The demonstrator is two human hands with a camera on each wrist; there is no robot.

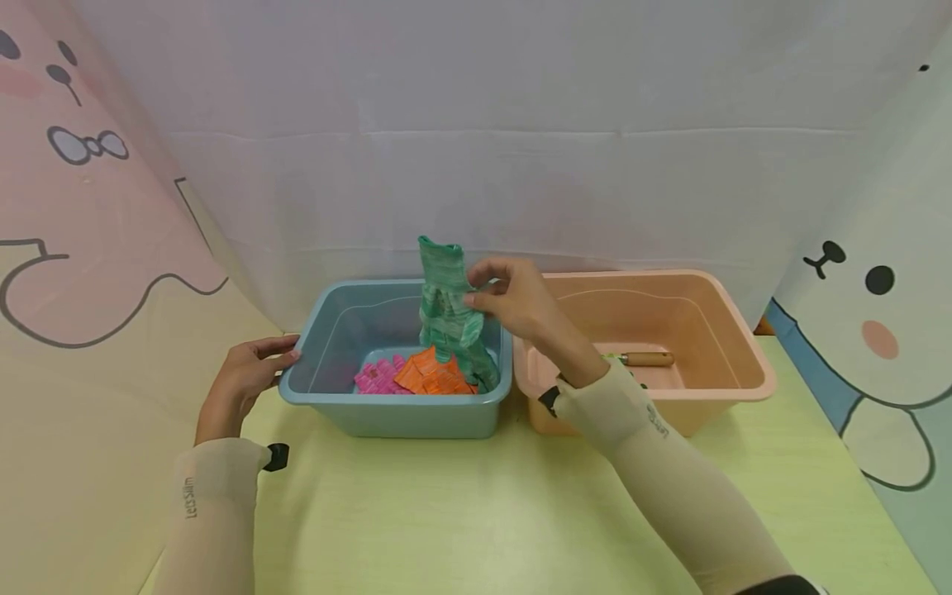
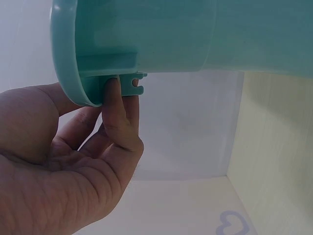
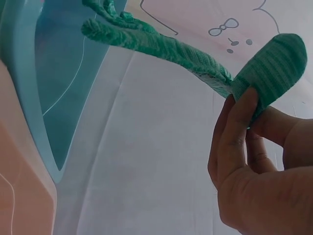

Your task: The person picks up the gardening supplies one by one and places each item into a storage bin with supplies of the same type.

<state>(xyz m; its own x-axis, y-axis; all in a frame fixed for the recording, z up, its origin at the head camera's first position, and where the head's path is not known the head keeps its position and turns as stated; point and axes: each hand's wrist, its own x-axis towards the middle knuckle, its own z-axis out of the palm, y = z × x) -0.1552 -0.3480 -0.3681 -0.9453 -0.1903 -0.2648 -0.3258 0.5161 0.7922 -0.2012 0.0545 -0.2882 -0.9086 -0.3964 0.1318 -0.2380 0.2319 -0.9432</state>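
Observation:
My right hand (image 1: 521, 302) pinches a green knitted glove (image 1: 444, 289) between thumb and fingers, above the right side of a blue plastic basin (image 1: 405, 416). The glove hangs with its cuff up and its fingers dangling into the basin. In the right wrist view, the part of the glove (image 3: 271, 68) beside the fingertips folds over, and the rest stretches away to the left. At the basin's left end my left hand (image 1: 249, 370) grips the rim, its fingers (image 2: 115, 115) curled up under the lip. An orange glove-like piece (image 1: 431, 373) and a pink one (image 1: 379, 377) lie inside the basin.
A peach-coloured basin (image 1: 732, 330) stands close to the right of the blue one, holding a tool with a wooden handle (image 1: 647, 359). Both rest on a pale yellow-green table (image 1: 446, 512). A white cloth backdrop (image 1: 483, 165) hangs behind, with printed cloth at both sides.

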